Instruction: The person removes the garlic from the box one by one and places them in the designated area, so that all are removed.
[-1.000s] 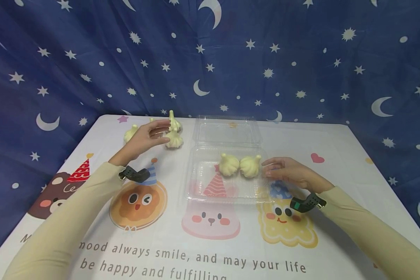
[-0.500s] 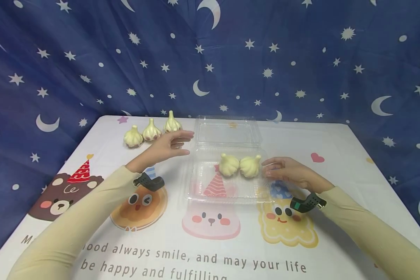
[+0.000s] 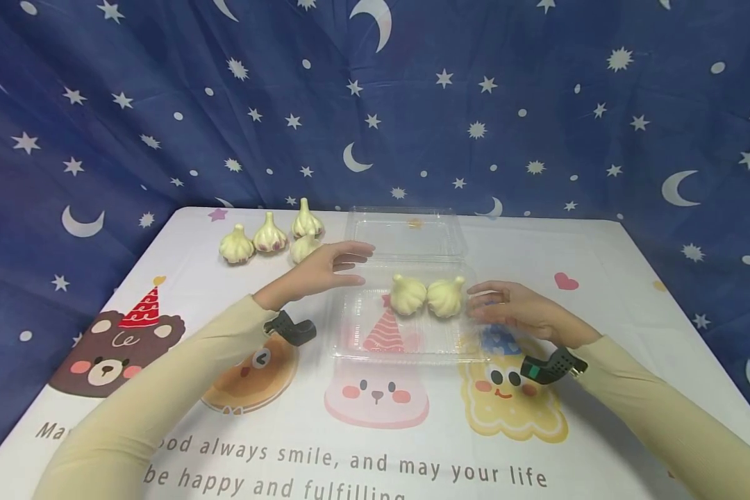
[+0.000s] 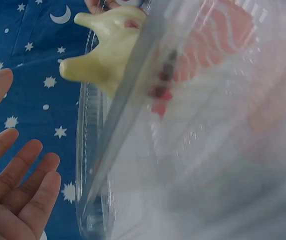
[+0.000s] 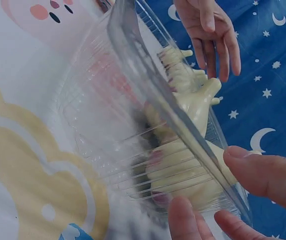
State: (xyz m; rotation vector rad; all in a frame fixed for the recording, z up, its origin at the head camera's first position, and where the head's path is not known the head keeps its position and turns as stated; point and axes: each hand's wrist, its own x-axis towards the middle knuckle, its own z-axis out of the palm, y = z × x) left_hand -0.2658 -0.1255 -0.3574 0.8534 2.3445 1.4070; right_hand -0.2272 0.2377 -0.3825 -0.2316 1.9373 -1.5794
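Two pale garlic bulbs (image 3: 408, 295) lie side by side in the base of an open clear plastic clamshell box (image 3: 375, 340). My left hand (image 3: 319, 271) hovers by the box's left side near the hinge, thumb and fingers spread and holding nothing. In the left wrist view the left hand's fingers (image 4: 38, 195) are apart from the box wall. At the box's right edge is my right hand (image 3: 519, 305), its fingers loosely extended close to the right-hand bulb (image 3: 446, 297). The right wrist view has its thumb (image 5: 262, 175) and fingertips on either side of the box rim.
Several more garlic bulbs (image 3: 270, 234) stand at the table's back left; one (image 3: 304, 247) is partly covered by the left hand. The box's lid (image 3: 406, 232) lies folded back toward the blue star-patterned curtain (image 3: 425, 104). A printed white cloth (image 3: 287, 444) covers the table.
My left hand has moved right and slightly nearer, from the garlic bulbs at the back left to the box's left side. The right hand and the bulbs in the box stay put.
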